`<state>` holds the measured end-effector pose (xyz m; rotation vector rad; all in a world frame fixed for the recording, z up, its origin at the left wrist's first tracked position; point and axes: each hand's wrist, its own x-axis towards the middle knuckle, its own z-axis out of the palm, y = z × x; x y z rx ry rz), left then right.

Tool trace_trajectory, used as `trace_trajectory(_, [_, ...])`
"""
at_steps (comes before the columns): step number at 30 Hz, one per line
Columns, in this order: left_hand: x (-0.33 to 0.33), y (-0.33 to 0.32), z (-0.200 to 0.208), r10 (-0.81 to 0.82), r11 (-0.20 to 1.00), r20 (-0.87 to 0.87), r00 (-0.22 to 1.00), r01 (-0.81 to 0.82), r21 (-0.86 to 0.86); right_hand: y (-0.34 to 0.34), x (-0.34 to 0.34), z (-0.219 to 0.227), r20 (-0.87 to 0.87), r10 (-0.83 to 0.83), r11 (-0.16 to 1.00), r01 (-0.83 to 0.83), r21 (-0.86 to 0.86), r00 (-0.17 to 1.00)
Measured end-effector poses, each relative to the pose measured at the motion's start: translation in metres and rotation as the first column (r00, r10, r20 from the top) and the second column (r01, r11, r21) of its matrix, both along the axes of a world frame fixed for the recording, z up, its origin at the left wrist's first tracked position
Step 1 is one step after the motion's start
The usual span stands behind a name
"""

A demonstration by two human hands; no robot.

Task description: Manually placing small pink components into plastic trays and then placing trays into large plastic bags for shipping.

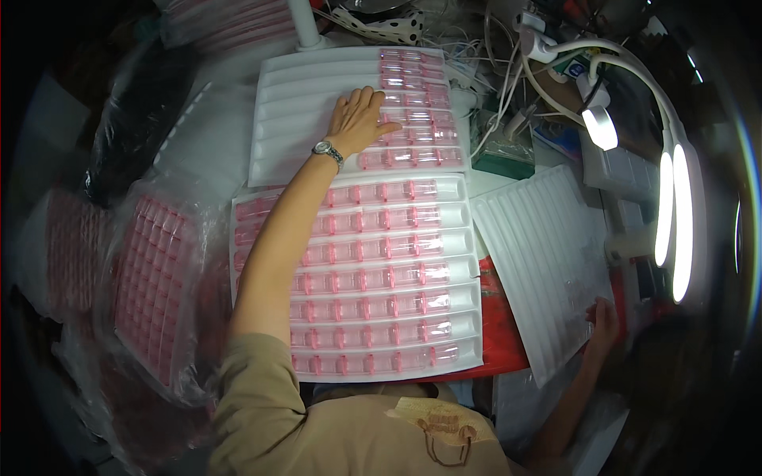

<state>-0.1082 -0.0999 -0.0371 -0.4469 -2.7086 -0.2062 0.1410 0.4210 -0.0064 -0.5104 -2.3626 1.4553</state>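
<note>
My left hand (359, 125), with a watch on its wrist, reaches over the far white tray (298, 103). Its fingers lie stretched with the thumb apart, touching the left ends of rows of clear pink plastic pieces (417, 101). Those rows fill the far tray's right part, and the grooves to their left are bare. Nearer me, a second white tray (467, 327) bears several rows of similar pink pieces (373, 278), partly hidden by my left forearm. At the right, my right hand (603, 321) grips the edge of a tilted, ribbed whitish tray (548, 254).
Plastic-wrapped pink pieces in a tray (155, 278) stand at the left, beside a black plastic bag (131, 119). A lit lamp (675, 214) and white cables (508, 79) crowd the right and back. A green box (504, 155) sits beside the far tray.
</note>
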Motion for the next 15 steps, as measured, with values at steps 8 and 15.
trace_trajectory(8, [0.017, -0.009, -0.005, 0.284, 0.760, 0.354, 0.891, -0.434, 0.483, 0.007, -0.004, 0.001, 0.159, 0.029, 0.918, -0.090, 0.387, 0.987])
trace_trajectory(15, [0.087, 0.039, 0.043, 0.034, 0.961, -0.062, 0.998, -0.015, 0.277, -0.036, -0.045, 0.000, 0.424, 0.198, 0.640, -0.445, 0.627, 0.884])
